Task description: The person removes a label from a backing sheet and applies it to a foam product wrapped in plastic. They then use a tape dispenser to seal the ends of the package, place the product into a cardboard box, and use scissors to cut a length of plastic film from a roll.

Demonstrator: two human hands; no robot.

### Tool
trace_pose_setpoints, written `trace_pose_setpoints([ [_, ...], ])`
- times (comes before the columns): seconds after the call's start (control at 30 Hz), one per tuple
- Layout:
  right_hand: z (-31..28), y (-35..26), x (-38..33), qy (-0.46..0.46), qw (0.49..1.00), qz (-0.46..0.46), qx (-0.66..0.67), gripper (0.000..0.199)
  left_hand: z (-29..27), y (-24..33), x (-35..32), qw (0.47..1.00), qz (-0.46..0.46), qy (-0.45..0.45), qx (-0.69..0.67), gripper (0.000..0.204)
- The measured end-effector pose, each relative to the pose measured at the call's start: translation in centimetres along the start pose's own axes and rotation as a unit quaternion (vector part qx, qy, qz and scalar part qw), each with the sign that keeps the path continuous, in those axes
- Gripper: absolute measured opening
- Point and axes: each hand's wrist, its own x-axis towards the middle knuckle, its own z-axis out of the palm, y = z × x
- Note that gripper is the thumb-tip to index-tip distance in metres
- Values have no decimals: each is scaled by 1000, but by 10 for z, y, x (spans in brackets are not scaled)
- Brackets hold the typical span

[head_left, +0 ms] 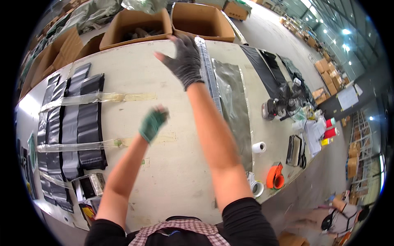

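My right hand [184,61], in a dark grey fingerless glove, reaches to the far edge of the table. Its thumb and fingers are spread, and I see nothing in it. Close by its right side lies a long silvery, ruled-looking strip [210,78]; contact cannot be made out. A grey-green plastic sheet [234,110] is beside that strip. Over the middle of the table hovers my left hand [154,123] in a green glove, its fingers smeared by motion. Farther left, folded black plastic pieces [92,123] lie in a row under clear tape bands [82,146].
Open cardboard boxes [201,20] stand along the table's far edge. At right are a black fan [287,98], an orange tape dispenser [275,176], a white roll [259,147], scissors [303,158] and red spools [331,133]. Another person [340,215] is at lower right.
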Motion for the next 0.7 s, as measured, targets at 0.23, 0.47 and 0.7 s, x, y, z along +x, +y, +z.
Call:
trace_pose_setpoints([
  [0.23, -6, 103, -193, -461, 705, 459, -282, 123, 116, -195, -129, 566, 229, -339, 716, 45],
  [0.47, -5, 15, -222, -470, 709, 433, -299, 108, 81, -341, -186, 746, 37, -324, 581, 49],
  [0.7, -154, -100, -310, -395, 848, 322, -144, 86, 98, -228, -232, 459, 193, -332, 801, 47],
])
